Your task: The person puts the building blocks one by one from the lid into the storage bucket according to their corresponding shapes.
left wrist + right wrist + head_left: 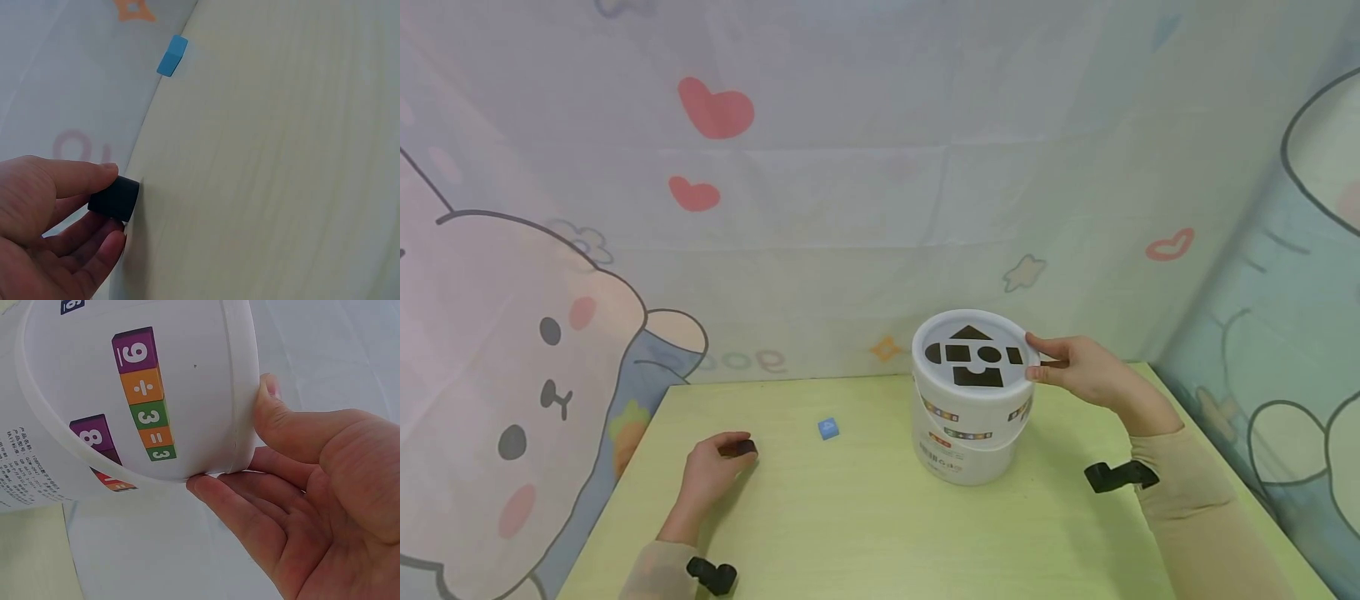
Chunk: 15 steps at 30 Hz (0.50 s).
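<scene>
Between thumb and fingers my left hand point(711, 468) pinches a small dark block point(115, 199) at the left part of the table. A blue block point(828, 428) lies on the table to the right of that hand. Farther right stands a white bucket point(967, 442) with printed number blocks on its side. Its lid point(973, 396) has several dark shaped holes, among them a triangle, a circle and a half-round. My right hand point(1086, 368) grips the lid's right edge, thumb on top and fingers against the side, as the right wrist view point(312, 487) shows.
The pale yellow-green table point(850, 533) reaches back to a printed cloth point(850, 275) with hearts and cartoon animals. More of that cloth hangs at the left and right sides. A white strap handle point(44, 415) hangs across the bucket's side.
</scene>
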Available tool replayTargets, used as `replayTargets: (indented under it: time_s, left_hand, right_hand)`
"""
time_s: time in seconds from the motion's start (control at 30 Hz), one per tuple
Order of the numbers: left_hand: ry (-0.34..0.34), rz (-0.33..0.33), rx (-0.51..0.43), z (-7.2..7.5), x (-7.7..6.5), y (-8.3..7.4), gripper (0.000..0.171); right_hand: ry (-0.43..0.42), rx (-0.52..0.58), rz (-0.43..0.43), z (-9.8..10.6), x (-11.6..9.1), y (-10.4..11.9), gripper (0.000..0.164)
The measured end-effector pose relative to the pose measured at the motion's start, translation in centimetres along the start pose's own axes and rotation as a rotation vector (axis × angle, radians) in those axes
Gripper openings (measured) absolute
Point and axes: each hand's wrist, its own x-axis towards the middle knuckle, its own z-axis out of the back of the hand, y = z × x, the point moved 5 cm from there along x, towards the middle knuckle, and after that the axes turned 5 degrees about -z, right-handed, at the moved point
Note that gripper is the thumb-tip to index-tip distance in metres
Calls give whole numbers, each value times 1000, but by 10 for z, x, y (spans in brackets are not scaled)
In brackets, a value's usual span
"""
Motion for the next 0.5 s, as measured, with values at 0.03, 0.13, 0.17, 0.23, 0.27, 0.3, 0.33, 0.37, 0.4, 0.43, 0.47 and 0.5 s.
replayTargets:
  time_s: [0.03, 0.13, 0.17, 0.23, 0.27, 0.3, 0.33, 0.37, 0.4, 0.43, 0.47, 0.5]
  left_hand:
    - [-2, 0, 1, 0, 0, 0, 41]
    - [-6, -4, 5, 0, 0, 1, 41]
    - [-9, -4, 6, 0, 1, 2, 40]
    - [-13, -10, 11, -1, 1, 2, 40]
    - [-13, -16, 12, -1, 1, 2, 40]
    - [-16, -17, 14, -1, 2, 2, 40]
    - [-17, -19, 16, -1, 2, 3, 40]
    - [-20, -18, 18, -1, 2, 3, 40]
    - [-20, -20, 18, -1, 3, 3, 40]
    - [-21, -19, 16, -1, 3, 3, 40]
    - [-20, -20, 16, -1, 3, 3, 40]
    - [-22, -13, 16, -1, 3, 3, 40]
  right_hand:
    - [1, 0, 0, 0, 0, 0, 74]
    - [0, -10, -1, 1, -1, 0, 74]
    - [0, -13, -1, 1, -1, 0, 74]
    - [0, -21, 3, 1, -1, 0, 74]
    - [-1, -24, 6, 1, -1, 1, 74]
    - [0, -23, 6, 1, -1, 1, 74]
    - [0, -24, 9, 1, -1, 1, 74]
    - [1, -22, 9, 1, 0, 1, 74]
    - [2, -18, 8, 1, 0, 1, 74]
    - [2, -13, 5, 1, 0, 1, 73]
    - [4, -9, 3, 1, 0, 1, 73]
    - [4, -4, 0, 0, 0, 1, 73]
